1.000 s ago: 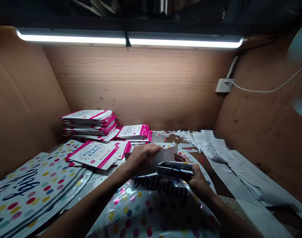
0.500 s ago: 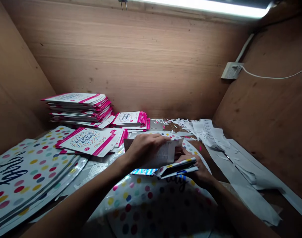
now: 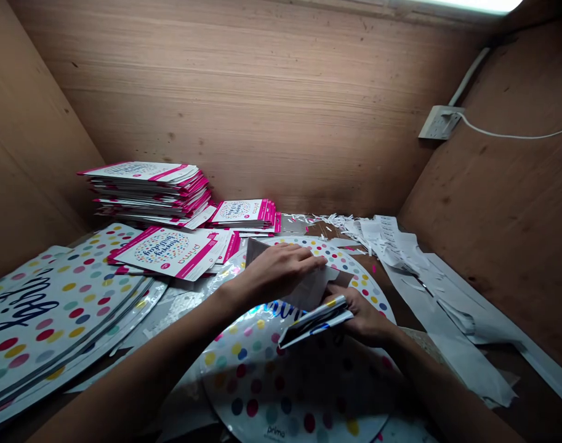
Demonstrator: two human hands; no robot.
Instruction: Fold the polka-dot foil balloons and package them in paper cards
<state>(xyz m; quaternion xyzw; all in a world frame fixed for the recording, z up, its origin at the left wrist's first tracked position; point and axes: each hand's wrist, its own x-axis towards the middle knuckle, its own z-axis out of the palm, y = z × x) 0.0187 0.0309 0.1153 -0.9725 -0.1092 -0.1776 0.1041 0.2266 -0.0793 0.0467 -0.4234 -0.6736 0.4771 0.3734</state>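
My left hand (image 3: pixel 283 266) is closed over the top of a white paper packet (image 3: pixel 305 294), whose grey end sticks out past the wrist side. In my right hand (image 3: pixel 366 317) is a folded polka-dot foil balloon (image 3: pixel 315 323), its layers gaping at the left end. The fingertips of that hand reach against the packet's right side and are partly hidden by it. Beneath both hands lies a flat, round foil balloon (image 3: pixel 262 381) with coloured dots and blue lettering, partly in shadow.
Tall and short stacks of pink-and-white printed packets (image 3: pixel 146 191) stand at the back left, with a few loose packets (image 3: pixel 170 252) in front. Flat dotted balloons (image 3: pixel 54 301) pile up at left. White paper strips (image 3: pixel 447 332) cover the right. A socket (image 3: pixel 441 122) is on the wall.
The paper packet has tilted, and my left hand has shifted slightly right along it. The folded balloon has moved a little left and tipped down at its left end. The camera view has shifted.
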